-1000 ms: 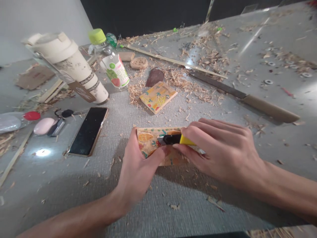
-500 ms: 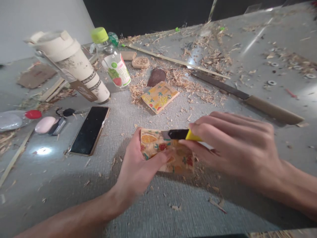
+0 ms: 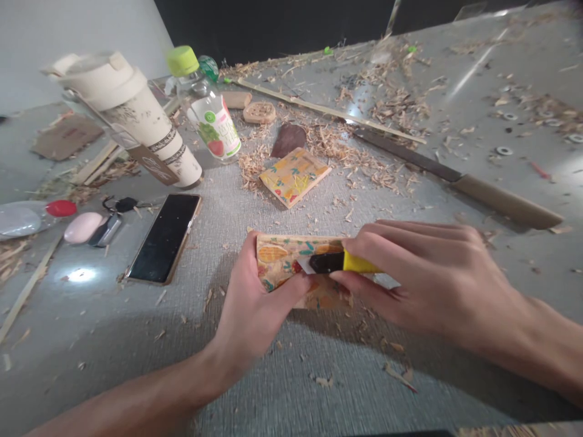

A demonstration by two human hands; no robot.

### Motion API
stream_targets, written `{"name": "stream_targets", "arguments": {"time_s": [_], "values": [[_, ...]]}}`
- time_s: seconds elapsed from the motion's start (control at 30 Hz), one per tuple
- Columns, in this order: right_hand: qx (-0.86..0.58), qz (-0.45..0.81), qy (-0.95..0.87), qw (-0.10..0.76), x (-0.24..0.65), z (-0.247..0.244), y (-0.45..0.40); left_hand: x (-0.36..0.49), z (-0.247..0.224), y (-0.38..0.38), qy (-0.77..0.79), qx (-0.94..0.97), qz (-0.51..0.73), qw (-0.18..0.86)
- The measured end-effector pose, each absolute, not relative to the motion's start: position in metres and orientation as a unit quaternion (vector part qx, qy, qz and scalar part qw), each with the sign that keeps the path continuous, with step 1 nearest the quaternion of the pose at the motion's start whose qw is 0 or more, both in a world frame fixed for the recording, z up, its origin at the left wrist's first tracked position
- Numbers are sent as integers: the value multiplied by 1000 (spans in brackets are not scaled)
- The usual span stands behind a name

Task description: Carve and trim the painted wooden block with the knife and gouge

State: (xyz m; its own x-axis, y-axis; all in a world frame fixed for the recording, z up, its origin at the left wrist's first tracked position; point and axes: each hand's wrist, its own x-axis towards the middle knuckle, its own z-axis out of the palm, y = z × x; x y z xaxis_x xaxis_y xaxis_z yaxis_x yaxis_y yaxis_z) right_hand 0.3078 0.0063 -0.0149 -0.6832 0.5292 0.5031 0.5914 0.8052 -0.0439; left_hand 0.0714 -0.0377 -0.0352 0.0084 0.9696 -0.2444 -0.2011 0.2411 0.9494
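My left hand grips the left side of a small painted wooden board with orange slices, red berries and green leaves, its thumb lying across the front. Closed round a yellow and black utility knife is my right hand. The knife's blade points left and touches or hovers over the painted face beside my left thumb; contact is hard to tell. My right hand hides part of the board's right side. Behind it, a second painted board lies on the table, next to a dark brown piece.
A phone, keys, a pale tumbler and a clear bottle stand or lie left. A long-handled saw or blade, a thin strip, washers and wood shavings lie behind and right.
My right hand has lowered the knife slightly, from the board's upper edge toward my left thumb. The board looks tipped a little. My left hand keeps its hold.
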Motion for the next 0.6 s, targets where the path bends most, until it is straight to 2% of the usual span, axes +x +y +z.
{"name": "stream_targets", "arguments": {"time_s": [0.23, 0.6], "values": [[-322, -79, -911, 245, 306, -10, 2, 74, -36, -37, 514, 370, 490, 598], [-355, -112, -895, 245, 297, -14, -12, 78, -36, -42, 602, 400, 456, 520]]}}
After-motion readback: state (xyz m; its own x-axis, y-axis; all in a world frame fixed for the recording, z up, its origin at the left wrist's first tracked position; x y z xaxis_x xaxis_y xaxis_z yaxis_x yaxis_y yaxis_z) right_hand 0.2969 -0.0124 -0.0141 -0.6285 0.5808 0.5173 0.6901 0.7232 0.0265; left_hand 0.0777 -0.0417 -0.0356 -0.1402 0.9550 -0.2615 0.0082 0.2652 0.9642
